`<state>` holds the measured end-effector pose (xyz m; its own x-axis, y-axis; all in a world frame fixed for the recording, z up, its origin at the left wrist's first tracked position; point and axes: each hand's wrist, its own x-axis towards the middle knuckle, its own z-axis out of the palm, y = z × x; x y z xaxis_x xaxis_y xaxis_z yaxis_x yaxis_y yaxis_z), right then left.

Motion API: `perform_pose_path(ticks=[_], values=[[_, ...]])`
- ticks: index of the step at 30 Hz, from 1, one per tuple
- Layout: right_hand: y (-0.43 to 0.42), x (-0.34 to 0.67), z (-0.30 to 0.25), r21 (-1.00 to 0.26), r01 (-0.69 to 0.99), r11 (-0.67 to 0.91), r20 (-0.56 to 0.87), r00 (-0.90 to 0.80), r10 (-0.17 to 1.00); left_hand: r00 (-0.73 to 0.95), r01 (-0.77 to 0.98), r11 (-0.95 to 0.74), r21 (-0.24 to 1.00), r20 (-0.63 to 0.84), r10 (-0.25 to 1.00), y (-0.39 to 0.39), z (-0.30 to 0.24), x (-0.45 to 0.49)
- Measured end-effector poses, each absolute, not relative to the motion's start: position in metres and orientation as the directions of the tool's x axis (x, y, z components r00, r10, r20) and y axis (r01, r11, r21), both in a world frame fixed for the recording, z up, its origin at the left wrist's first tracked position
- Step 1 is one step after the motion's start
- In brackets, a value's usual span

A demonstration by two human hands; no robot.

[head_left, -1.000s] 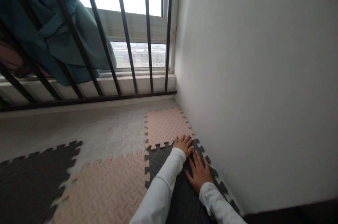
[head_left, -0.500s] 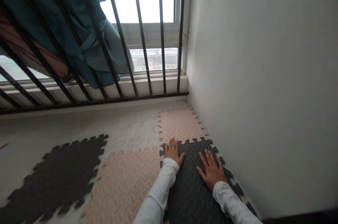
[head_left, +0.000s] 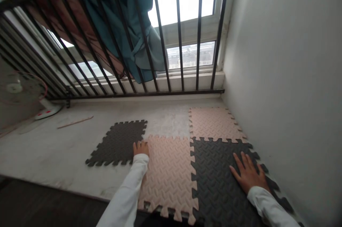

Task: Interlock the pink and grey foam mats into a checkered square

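Fingers (head_left: pixel 138 145) of the left hand (head_left: pixel 140 149) are lying open and gripping nothing, now sitting at the left edge of a pink foam puzzle tile (head_left: pixel 168 173) after shifting across from its far side, just beside a dark foam tile (head_left: pixel 117 143). The right hand (head_left: pixel 249 174) is pressing down, spread and empty, on a larger-looking black foam tile (head_left: pixel 221 184) near the white wall (head_left: pixel 278 77). (Square pieces, so no long axis to speak of.) Their edges are running toward the barred window (head_left: pixel 189 56).
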<state>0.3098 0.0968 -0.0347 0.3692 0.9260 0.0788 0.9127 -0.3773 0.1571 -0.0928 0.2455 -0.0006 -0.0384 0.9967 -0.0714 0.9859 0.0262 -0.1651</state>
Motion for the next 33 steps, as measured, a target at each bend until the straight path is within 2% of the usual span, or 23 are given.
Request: perform_pose_path(ticks=[5, 13, 17, 20, 24, 28, 31, 33], values=[[0.097, 0.314, -0.041, 0.115, 0.926, -0.359, 0.1, 0.349, 0.932, -0.063, 0.993, 0.045, -0.113, -0.166, 0.984, 0.223, 0.003, -0.161], [0.1, 0.321, -0.059, 0.091, 0.939, -0.333, 0.189, 0.312, 0.931, -0.14, 0.988, 0.127, -0.083, -0.173, 0.975, 0.231, 0.009, -0.159], [0.1, 0.315, -0.053, 0.11, 0.927, -0.359, 0.186, 0.336, 0.923, -0.176, 0.982, 0.172, -0.08, -0.036, 0.984, 0.237, 0.013, -0.152], [0.099, 0.31, -0.047, 0.118, 0.92, -0.373, 0.18, 0.349, 0.92, -0.156, 0.987, 0.153, 0.038, 0.104, 0.982, 0.259, 0.029, -0.134], [0.098, 0.308, -0.046, 0.106, 0.92, -0.377, 0.188, 0.354, 0.916, -0.019, 0.978, -0.034, 0.204, 0.252, 0.968, 0.301, 0.05, -0.07], [0.097, 0.314, -0.057, 0.073, 0.935, -0.348, 0.237, 0.322, 0.916, 0.138, 0.933, -0.17, 0.318, 0.121, 0.983, 0.318, 0.034, 0.023], [0.097, 0.32, -0.068, 0.064, 0.942, -0.329, 0.28, 0.299, 0.912, 0.206, 0.909, -0.19, 0.372, -0.002, 0.979, 0.313, 0.006, 0.075], [0.097, 0.323, -0.073, 0.063, 0.945, -0.321, 0.288, 0.291, 0.912, 0.22, 0.901, -0.193, 0.388, -0.026, 0.975, 0.308, -0.01, 0.091]])
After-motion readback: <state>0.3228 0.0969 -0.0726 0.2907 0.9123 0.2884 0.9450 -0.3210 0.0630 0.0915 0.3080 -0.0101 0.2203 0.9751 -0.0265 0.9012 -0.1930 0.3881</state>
